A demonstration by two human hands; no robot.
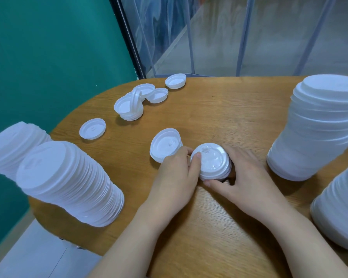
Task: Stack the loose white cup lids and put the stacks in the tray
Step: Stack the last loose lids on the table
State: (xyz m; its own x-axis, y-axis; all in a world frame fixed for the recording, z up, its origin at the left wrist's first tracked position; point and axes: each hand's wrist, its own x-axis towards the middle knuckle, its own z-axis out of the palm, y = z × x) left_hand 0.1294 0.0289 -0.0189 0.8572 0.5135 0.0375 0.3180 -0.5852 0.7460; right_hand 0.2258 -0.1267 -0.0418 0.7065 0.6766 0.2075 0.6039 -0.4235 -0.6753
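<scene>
Centrally, low in the frame: two bare hands meet around a short stack of lids (212,162) standing on the wooden table (219,109). Left hand (176,173): thumb pressed on the stack's top rim, the other fingers curled toward a second small stack of upturned lids (165,144) lying just to the upper left and touching it. Right hand (247,173): thumb laid along the stack's near base, fingers wrapped round its far side, so the stack is grasped between both hands.

Outward, toward the upper middle of the frame: a single upturned lid (92,128) lying flat, apart from the others. Beyond it, a loose cluster of lids (129,107), one standing on edge against the rest, with further upturned lids (158,95) touching or just beside it. Farthest back, near the table's far edge, one lone lid (175,81).

Left edge of the frame: two tall stacks of lids (68,183), leaning, one behind the other, at the table's near-left rim.

Right edge of the frame: a tall stack (317,127) standing well apart from the hands, and below it another stack (338,207), partly cut off by the frame.

Background: a green wall (48,47) at upper left; clear plastic sheeting (229,33) behind the table at upper right.
</scene>
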